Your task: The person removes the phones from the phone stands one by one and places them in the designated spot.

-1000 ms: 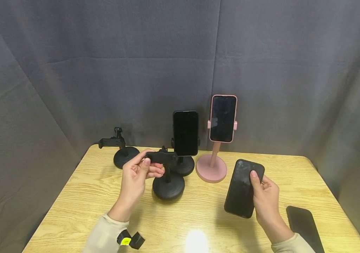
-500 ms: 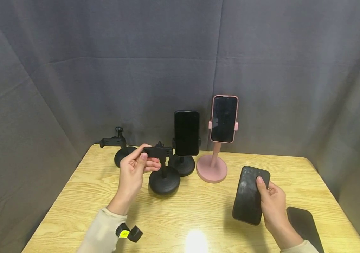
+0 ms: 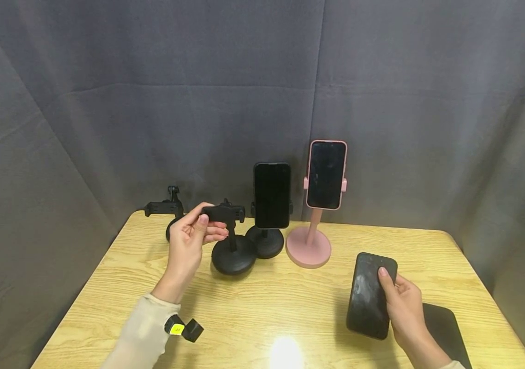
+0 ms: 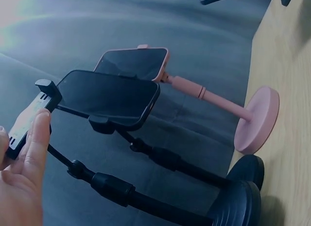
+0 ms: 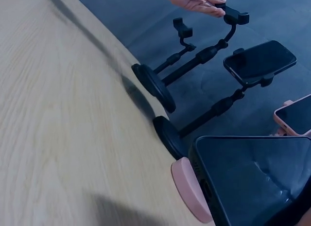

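My left hand (image 3: 185, 245) pinches the clamp of a black phone stand (image 3: 234, 256) between thumb and fingers. The clamp carries no phone. In the left wrist view, fingers (image 4: 36, 143) lie along the clamp's side. My right hand (image 3: 403, 305) grips a black phone (image 3: 366, 294) by its right edge, thumb across its screen and the other fingers behind. That phone is held above the front right of the table, tilted. A second black stand (image 3: 265, 242) bears an upright phone (image 3: 272, 195) just behind the gripped stand.
A pink stand (image 3: 308, 248) holds a pink-cased phone (image 3: 326, 174) at the back. Far left, another black stand (image 3: 163, 207) has no phone, its base partly hidden by my left hand. Another dark phone (image 3: 447, 330) lies on the wooden table (image 3: 290, 302) at right, partly behind my right wrist.
My left hand has moved the black stand left and toward the back, close to the second black stand. My right hand has drawn its phone to the right and nearer the front edge.
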A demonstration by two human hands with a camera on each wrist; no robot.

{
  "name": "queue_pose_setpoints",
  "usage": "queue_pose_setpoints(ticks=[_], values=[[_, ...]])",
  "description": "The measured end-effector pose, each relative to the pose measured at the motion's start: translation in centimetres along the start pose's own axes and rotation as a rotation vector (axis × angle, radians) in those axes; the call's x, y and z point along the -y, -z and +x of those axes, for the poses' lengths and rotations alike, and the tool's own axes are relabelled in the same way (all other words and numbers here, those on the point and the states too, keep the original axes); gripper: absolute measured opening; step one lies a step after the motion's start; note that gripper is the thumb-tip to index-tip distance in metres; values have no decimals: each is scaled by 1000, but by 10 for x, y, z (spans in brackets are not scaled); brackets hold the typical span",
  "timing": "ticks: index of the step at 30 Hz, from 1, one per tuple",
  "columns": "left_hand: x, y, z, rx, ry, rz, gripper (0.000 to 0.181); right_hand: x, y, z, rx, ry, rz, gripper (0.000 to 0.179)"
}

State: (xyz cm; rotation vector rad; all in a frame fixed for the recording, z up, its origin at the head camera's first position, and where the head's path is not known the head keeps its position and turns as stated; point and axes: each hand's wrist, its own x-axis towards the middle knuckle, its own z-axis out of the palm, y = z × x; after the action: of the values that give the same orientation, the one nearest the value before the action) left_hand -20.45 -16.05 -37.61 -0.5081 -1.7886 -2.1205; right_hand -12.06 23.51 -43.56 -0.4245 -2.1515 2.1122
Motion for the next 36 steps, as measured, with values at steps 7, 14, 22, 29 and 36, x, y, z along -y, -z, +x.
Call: queue_pose_setpoints(ticks=[7,14,22,29,36], values=[[5,7,7,-4,44,-15,25,-9,12,-1,-15,-67,-103,59],[9,15,12,-18,60,-25,26,-14,20,1,38,-81,-159,71],[15,20,20,-40,82,-21,30,-20,33,2,68,-143,-341,81],[20,22,27,-51,65,-20,31,-25,39,2,63,-191,-300,78],[25,25,33,-47,49,11,35,-28,44,0,60,-185,-357,76]])
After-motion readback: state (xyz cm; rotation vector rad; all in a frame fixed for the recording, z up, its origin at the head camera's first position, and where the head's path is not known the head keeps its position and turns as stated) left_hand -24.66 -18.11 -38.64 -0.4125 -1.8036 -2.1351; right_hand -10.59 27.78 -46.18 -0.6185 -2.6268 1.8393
